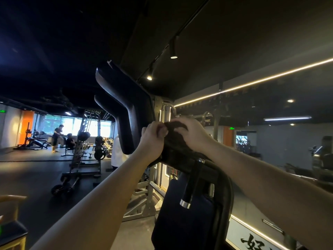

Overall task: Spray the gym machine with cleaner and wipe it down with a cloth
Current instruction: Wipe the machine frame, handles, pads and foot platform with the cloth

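Looming mid-view: big black-and-grey steel gym machine (223, 186) with an angled black vinyl pad (126, 105) up top. Dark blue rectangular back cushion (182, 213) sits below-right of that pad. Left hand (153, 139) and right hand (193, 134) are raised close together just right of the pad's lower end. Both pinch a dark crumpled cloth (173, 141), bunched against the machine between them.

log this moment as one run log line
step: wipe | left hand: grips dark crumpled cloth | right hand: grips same cloth | cloth: atop machine frame beside black angled pad | spray bottle: not in view
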A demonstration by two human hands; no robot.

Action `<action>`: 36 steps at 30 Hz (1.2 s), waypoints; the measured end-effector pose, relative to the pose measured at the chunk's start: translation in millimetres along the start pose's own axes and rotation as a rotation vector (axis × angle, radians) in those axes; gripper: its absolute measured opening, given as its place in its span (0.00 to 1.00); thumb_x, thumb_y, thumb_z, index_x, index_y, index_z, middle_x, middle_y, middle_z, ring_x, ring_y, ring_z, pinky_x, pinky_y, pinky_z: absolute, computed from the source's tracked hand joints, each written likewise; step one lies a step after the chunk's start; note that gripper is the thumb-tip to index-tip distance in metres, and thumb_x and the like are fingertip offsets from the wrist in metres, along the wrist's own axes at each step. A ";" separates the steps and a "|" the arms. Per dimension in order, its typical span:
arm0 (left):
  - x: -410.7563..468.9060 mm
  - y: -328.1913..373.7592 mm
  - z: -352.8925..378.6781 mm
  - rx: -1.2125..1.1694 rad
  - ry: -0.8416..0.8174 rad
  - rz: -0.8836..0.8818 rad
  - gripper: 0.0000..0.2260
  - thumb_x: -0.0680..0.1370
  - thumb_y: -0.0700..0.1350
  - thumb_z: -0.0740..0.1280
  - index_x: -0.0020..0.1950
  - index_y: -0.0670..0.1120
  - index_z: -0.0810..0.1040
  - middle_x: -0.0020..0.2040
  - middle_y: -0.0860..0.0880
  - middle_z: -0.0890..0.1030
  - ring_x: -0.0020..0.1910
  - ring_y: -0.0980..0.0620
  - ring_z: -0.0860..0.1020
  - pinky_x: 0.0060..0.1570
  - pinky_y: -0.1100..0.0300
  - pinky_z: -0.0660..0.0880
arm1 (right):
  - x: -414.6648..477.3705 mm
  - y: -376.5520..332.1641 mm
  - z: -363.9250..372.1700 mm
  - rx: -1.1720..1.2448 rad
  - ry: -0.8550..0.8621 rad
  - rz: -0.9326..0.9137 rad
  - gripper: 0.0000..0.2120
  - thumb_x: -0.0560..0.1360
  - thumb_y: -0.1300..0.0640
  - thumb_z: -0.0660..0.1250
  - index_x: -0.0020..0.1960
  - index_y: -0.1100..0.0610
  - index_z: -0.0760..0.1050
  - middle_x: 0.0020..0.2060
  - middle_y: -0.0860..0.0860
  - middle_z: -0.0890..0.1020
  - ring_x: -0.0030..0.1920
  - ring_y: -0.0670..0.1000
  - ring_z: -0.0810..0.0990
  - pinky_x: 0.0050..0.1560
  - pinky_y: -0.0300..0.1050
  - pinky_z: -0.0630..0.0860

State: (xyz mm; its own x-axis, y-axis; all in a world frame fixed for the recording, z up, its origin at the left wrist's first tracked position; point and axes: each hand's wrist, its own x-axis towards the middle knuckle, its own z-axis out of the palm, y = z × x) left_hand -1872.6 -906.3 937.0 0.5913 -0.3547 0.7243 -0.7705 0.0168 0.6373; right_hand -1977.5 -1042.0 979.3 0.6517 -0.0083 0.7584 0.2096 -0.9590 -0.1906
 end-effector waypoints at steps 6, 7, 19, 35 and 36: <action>-4.6 3.7 0.7 0.045 0.028 0.041 0.12 0.87 0.51 0.56 0.68 0.51 0.72 0.56 0.55 0.70 0.64 0.49 0.70 0.69 0.45 0.69 | -33.0 35.4 -10.4 -0.191 0.032 0.025 0.16 0.82 0.63 0.64 0.67 0.50 0.78 0.59 0.43 0.78 0.58 0.38 0.73 0.61 0.36 0.69; -4.0 2.9 0.5 0.055 0.031 0.054 0.12 0.87 0.51 0.55 0.68 0.51 0.72 0.58 0.54 0.70 0.65 0.49 0.69 0.69 0.45 0.68 | -36.7 40.9 -10.2 -0.239 0.038 0.017 0.16 0.82 0.64 0.65 0.66 0.51 0.79 0.60 0.46 0.79 0.61 0.43 0.75 0.64 0.41 0.71; -69.2 -10.4 20.5 -0.229 0.026 -0.091 0.22 0.83 0.50 0.67 0.76 0.52 0.65 0.68 0.53 0.68 0.61 0.54 0.75 0.52 0.64 0.76 | -120.5 21.6 7.5 -0.173 -0.218 0.281 0.15 0.79 0.57 0.71 0.64 0.45 0.80 0.57 0.41 0.81 0.60 0.44 0.78 0.65 0.47 0.74; -205.4 14.1 22.1 -0.365 -0.059 -0.269 0.16 0.79 0.50 0.73 0.66 0.52 0.77 0.56 0.52 0.84 0.54 0.56 0.84 0.58 0.51 0.82 | -174.0 -47.2 21.9 0.939 -0.194 0.675 0.12 0.84 0.62 0.62 0.62 0.60 0.83 0.56 0.60 0.85 0.59 0.59 0.84 0.60 0.54 0.82; -208.8 16.2 20.6 -0.336 -0.042 -0.268 0.14 0.79 0.49 0.73 0.64 0.53 0.78 0.55 0.53 0.84 0.54 0.56 0.83 0.57 0.51 0.82 | -176.7 -53.0 16.5 0.930 -0.217 0.668 0.13 0.84 0.63 0.62 0.63 0.60 0.82 0.57 0.60 0.85 0.59 0.58 0.84 0.62 0.55 0.81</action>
State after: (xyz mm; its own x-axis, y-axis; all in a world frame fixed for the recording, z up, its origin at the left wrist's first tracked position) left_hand -2013.4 -851.3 790.6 0.7445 -0.4255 0.5145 -0.4663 0.2203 0.8568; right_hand -2091.7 -985.0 845.1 0.9265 -0.2986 0.2291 0.1727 -0.2035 -0.9637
